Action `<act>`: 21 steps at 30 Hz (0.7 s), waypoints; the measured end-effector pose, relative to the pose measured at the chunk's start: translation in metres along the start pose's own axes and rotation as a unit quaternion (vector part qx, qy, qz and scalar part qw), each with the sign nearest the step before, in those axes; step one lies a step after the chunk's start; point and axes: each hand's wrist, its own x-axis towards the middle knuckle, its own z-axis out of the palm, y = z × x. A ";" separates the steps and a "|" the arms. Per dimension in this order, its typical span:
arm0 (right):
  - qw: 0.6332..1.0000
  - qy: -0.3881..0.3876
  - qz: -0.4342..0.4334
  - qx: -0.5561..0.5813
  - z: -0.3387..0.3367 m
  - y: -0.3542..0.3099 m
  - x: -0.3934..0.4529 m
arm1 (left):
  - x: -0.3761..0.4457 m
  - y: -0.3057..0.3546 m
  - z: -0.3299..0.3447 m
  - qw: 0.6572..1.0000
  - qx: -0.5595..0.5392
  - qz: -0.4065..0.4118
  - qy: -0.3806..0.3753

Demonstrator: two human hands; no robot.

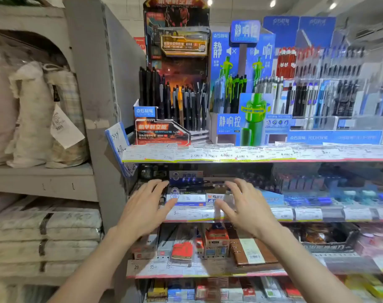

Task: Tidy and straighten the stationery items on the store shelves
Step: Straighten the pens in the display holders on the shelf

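A: Obs. 1, the task's thing. Pen boxes (191, 194) sit at frame centre, on the second shelf (306, 215) from the top. They are low cardboard cartons, long axis left to right, printed fronts facing the camera. Pens lie inside them, also left to right; blur hides more than that.

B: Hands?

A: Left hand (145, 207) just left of the boxes, right hand (246, 209) just right of them, palms turned inward, one each side. Fingers spread and only slightly bent. Both released, holding nothing.

B: Contact?

A: Left thumb overlaps the front of the left box; right thumb overlaps the white-and-red box. Cannot tell whether either one presses or merely hovers in front. Fingertips reach over the box tops toward the back of the shelf.

B: Surroundings, going outward.

A: Shelf edge below the boxes carries a clear strip with paper price tags (307, 214). Right of centre on the same shelf: blue items, blurred. Top shelf, upper centre: black-and-orange display (175, 84) of upright dark pens; beside it, a blue display (240, 88) with a green pen graphic; further right, clear tiered racks (330, 92) of upright pens. Third shelf, lower centre: a red notebook (183, 250) and a brown ring binder (251, 251).

B: Left of frame?

A: Grey shelving (81, 106) with white cloth bundles (33, 114) above and wrapped, folded textiles (44, 232) stacked flat below.
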 end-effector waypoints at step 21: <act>0.982 -0.163 -0.090 0.044 0.035 0.003 0.104 | 0.095 -0.033 0.040 0.989 -0.010 0.009 -0.147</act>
